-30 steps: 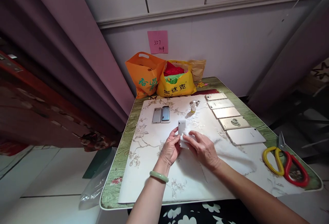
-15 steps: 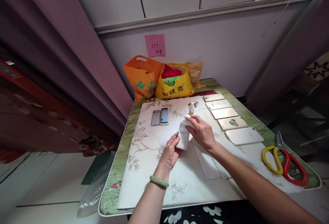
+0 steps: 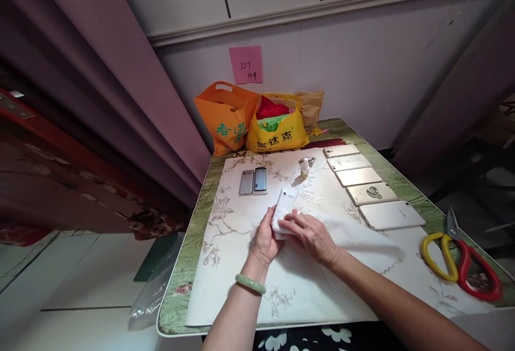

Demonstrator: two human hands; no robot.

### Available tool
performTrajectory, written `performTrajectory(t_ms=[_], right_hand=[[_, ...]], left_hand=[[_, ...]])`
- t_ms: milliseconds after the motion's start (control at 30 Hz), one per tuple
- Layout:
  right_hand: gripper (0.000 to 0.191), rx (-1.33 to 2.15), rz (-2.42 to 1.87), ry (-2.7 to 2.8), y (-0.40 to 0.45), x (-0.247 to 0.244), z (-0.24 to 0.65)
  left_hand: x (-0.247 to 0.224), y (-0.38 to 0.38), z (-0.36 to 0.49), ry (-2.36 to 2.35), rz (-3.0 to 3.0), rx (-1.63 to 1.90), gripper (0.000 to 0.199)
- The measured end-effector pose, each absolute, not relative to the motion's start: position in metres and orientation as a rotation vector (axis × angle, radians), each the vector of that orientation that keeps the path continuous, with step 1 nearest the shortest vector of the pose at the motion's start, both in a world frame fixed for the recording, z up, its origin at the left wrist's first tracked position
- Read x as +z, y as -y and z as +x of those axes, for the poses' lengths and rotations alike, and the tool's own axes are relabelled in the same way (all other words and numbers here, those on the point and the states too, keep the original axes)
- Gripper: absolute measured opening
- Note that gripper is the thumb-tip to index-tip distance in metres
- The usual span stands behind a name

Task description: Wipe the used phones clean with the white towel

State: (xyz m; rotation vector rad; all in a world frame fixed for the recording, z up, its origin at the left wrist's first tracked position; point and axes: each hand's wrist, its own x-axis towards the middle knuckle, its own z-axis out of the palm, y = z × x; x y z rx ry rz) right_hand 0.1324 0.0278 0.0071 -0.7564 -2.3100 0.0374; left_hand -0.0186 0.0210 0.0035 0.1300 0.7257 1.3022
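Observation:
My left hand [image 3: 265, 236], with a green bangle on its wrist, grips a white mobile phone [image 3: 286, 199]. The phone's back faces up, with a small camera and a row of speaker holes near its top. My right hand [image 3: 310, 234] presses a white cloth [image 3: 362, 238] onto the phone's lower half, its fingers closed over the fabric. The cloth trails out to the right beneath my right forearm. Just beyond the phone stands a small dropper bottle [image 3: 304, 168] with a white cap.
Two small phones [image 3: 253, 181] lie side by side at the left. A column of several phones [image 3: 360, 178] lines the right side, beside large yellow-and-red scissors [image 3: 458, 265]. An orange bag [image 3: 225, 117] and a yellow bag [image 3: 277, 131] stand at the table's back.
My right hand and the cloth have slid from the phone's top to its lower part, uncovering the camera and speaker holes. The cloth now spreads farther right. The view has shifted slightly.

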Motion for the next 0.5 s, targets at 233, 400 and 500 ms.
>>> performTrajectory(t_ms=[233, 400, 500], right_hand=[[0.025, 0.189, -1.215, 1.954, -0.085, 0.024, 0.137], [0.026, 0.114, -1.185, 1.908, -0.089, 0.038, 0.134], [0.025, 0.041, -1.103, 2.027, -0.077, 0.042, 0.131]], left_hand=[[0.009, -0.018, -0.019, -0.687, 0.265, 1.319, 0.031], [0.01, -0.014, -0.02, -0.719, 0.306, 1.309, 0.04], [0.005, -0.015, -0.018, -0.746, 0.271, 1.342, 0.029]])
